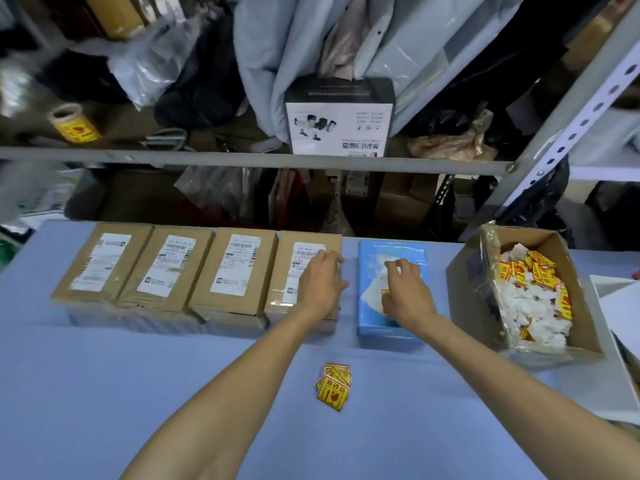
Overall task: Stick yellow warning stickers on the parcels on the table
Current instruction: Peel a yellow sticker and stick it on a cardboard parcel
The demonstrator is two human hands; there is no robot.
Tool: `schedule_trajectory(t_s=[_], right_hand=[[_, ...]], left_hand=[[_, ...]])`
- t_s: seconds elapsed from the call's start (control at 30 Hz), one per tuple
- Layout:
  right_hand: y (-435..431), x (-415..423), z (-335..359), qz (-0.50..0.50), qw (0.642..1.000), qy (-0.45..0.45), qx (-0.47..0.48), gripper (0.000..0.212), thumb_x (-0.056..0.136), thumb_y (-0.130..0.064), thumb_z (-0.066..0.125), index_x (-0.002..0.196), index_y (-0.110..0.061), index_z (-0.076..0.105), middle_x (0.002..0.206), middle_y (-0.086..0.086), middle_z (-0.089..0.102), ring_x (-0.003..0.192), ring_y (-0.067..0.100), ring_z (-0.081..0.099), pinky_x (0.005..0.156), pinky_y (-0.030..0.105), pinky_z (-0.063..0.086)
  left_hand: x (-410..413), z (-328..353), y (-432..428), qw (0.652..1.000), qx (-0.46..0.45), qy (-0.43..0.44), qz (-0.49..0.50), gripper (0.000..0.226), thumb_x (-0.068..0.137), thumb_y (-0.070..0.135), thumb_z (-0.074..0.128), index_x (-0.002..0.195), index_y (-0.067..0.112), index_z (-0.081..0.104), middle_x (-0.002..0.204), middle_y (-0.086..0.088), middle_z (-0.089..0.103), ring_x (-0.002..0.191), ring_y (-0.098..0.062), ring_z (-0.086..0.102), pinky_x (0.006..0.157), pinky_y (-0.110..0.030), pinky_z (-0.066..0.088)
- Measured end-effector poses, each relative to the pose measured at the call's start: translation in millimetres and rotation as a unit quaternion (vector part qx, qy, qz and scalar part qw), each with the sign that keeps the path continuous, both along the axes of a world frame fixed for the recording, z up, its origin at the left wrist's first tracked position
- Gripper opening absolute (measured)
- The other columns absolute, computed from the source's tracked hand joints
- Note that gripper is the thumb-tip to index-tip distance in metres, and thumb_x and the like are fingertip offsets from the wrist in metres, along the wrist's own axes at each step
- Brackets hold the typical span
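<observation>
Worktop (pixel 138 393): covered in blue cloth, carrying all parcels and stickers listed below.
Brown parcels: four cardboard boxes side by side in a row along the far edge, touching one another. From the left they are first (pixel 100 265), second (pixel 166 271), third (pixel 235 271) and fourth (pixel 282 271). Each has a white shipping label on top, and no yellow sticker is visible on any of them.
Blue parcel (pixel 370 265): just right of the fourth brown parcel, with a narrow gap between. It has a white label (pixel 372 292) on top.
Left hand (pixel 320 282): lies flat on the right part of the fourth brown parcel, fingers spread and straight, grasping nothing.
Right hand (pixel 405 292): on top of the blue parcel, fingers bent with their tips on the white label. Cannot tell whether it pinches anything.
Yellow warning sticker (pixel 385 296): on the blue parcel, one edge showing beside the right hand and the rest hidden under it.
Spare stickers (pixel 334 386): a small fanned pile on the worktop, nearer the person, between the two forearms.
Open carton (pixel 464 278): at the right end, holding crumpled white papers and yellow scraps.
Shelf (pixel 242 159): behind the worktop, with a roll of yellow stickers (pixel 74 124) at the left and a black-and-white product box (pixel 339 123) in the middle.
</observation>
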State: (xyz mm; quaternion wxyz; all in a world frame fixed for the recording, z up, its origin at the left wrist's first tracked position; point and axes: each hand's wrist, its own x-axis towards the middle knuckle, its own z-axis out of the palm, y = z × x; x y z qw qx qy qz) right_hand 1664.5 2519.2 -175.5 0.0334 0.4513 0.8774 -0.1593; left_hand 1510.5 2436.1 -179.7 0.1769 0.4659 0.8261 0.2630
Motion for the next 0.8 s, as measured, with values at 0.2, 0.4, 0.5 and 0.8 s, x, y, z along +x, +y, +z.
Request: schedule_trajectory(t_s=[0.2, 0.4, 0.5, 0.8], right_hand=[[-31.7, -51.6, 3.4, 0.043, 0.996, 0.058, -0.055, 0.050, 0.089, -0.016, 0.056, 0.135, -0.004, 0.038, 0.131, 0.017, 0.043, 0.120, 0.035, 0.044, 0.090, 0.041, 0.042], [-50.7, -84.0, -4.7, -0.010, 0.982, 0.109, -0.155, 0.059, 0.088, -0.026, 0.063, 0.133, -0.001, 0.033, 0.133, 0.019, 0.044, 0.119, 0.037, 0.048, 0.095, 0.041, 0.043], [-55.8, -92.9, -9.8, -0.071, 0.965, 0.154, -0.202, 0.066, 0.082, -0.023, 0.071, 0.131, -0.003, 0.032, 0.132, 0.018, 0.048, 0.119, 0.035, 0.049, 0.095, 0.040, 0.042], [-46.0, -89.1, -30.2, -0.158, 0.895, 0.267, -0.319, 0.070, 0.074, -0.018, 0.079, 0.133, -0.022, 0.040, 0.127, 0.002, 0.060, 0.111, 0.022, 0.057, 0.095, 0.040, 0.049]], left_hand=[[-53.8, 2.9, -45.2, 0.995, -0.066, 0.018, 0.069, 0.061, 0.084, 0.027, 0.071, 0.134, 0.011, 0.040, 0.130, -0.011, 0.041, 0.122, -0.029, 0.040, 0.100, -0.039, 0.039], [-73.1, 1.4, -60.4, 0.994, -0.075, -0.069, 0.047, 0.085, 0.077, 0.026, 0.078, 0.143, 0.010, 0.027, 0.136, -0.013, 0.040, 0.126, -0.029, 0.040, 0.102, -0.034, 0.035], [-76.1, -3.1, -59.4, 0.991, -0.067, -0.108, 0.044, 0.086, 0.077, 0.030, 0.078, 0.144, 0.008, 0.027, 0.138, -0.012, 0.043, 0.130, -0.028, 0.039, 0.105, -0.038, 0.035], [-78.8, -17.8, -58.9, 0.968, 0.016, -0.233, 0.092, 0.081, 0.075, 0.010, 0.078, 0.142, 0.023, 0.035, 0.134, 0.001, 0.055, 0.123, -0.018, 0.050, 0.095, -0.026, 0.038]])
